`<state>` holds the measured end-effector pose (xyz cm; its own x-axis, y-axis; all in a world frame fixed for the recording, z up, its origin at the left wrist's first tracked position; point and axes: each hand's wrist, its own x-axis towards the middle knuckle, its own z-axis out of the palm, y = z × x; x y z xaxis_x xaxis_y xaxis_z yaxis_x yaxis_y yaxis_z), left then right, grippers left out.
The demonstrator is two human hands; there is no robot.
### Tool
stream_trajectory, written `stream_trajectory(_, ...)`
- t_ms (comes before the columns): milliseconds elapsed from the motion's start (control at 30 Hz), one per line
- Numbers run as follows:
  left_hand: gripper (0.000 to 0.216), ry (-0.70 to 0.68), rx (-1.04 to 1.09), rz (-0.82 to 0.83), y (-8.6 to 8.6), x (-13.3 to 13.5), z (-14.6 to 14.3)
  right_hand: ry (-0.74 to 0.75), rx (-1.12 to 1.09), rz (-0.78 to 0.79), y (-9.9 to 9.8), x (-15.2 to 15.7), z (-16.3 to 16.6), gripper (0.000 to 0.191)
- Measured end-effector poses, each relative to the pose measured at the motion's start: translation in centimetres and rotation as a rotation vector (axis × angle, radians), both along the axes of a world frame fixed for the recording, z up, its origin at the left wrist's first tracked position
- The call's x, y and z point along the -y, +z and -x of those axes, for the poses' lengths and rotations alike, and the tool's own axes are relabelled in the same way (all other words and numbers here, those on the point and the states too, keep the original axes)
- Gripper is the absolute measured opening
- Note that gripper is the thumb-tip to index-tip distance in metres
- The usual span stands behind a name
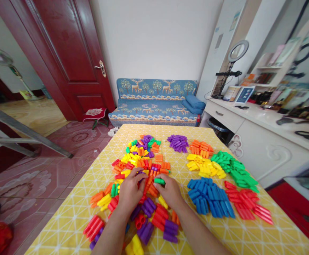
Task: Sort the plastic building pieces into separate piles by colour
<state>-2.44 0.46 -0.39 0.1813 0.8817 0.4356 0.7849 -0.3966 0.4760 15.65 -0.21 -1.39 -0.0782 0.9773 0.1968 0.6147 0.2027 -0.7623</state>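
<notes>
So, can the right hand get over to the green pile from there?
Probably yes: the right hand, pinching a green block, has only the low yellow pile and blue pile lying between it and the green pile, nothing tall.

The desk (72, 219) is covered with a yellow cloth crossed by white lines. A mixed pile (141, 163) of plastic blocks in many colours spreads from its middle to the near edge. To the right lie sorted heaps: the purple heap (178, 142) farthest, the orange heap (201, 148) beside it, the yellow heap (204, 166) touching the green heap (234, 168), and nearer, the blue heap (210, 196) beside the red heap (246, 202)
</notes>
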Motion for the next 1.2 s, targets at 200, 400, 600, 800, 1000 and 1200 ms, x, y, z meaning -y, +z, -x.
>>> stream_trajectory(200,0.023,-0.002,0.011,0.001,-0.07,-0.01,0.04,0.002,-0.016,0.011,0.11,0.04,0.03,0.015)
stream_trajectory(400,0.023,-0.006,0.020,0.015,-0.13,-0.09,0.04,-0.002,-0.012,0.013,0.13,0.06,0.03,0.015)
stream_trajectory(600,0.023,-0.005,0.017,0.029,-0.06,-0.03,0.04,0.004,-0.025,0.011,0.12,-0.03,0.02,0.014)
stream_trajectory(800,0.022,-0.006,0.013,0.026,0.08,0.04,0.00,0.001,-0.026,0.019,0.14,-0.01,0.02,0.015)
stream_trajectory(1000,0.023,-0.003,0.013,0.023,0.04,0.04,0.02,0.007,-0.025,0.021,0.07,0.02,0.03,0.015)
stream_trajectory(1200,0.024,-0.004,0.013,0.023,-0.14,-0.06,0.08,0.011,-0.031,0.020,0.03,0.01,0.03,0.016)
